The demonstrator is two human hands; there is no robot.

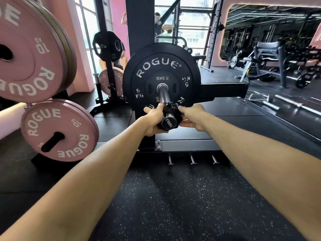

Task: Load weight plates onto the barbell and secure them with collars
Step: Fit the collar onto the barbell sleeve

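Both hands grip the black collar (171, 111) near the bar (163, 94) end: left hand (153, 121) from the left, right hand (192, 118) from the right. Black plates (156, 66) sit further up the bar, apart from collar.

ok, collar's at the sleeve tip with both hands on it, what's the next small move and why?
Probably slide the collar along the sleeve until it meets the 2.5 kg plate, then clamp it. Both the left hand and right hand grip it near the end cap, and bare sleeve shows between collar and plates.

Gym: squat rack (139, 23), pink plates (59, 131), wall mirror (271, 32), rubber floor (173, 197)
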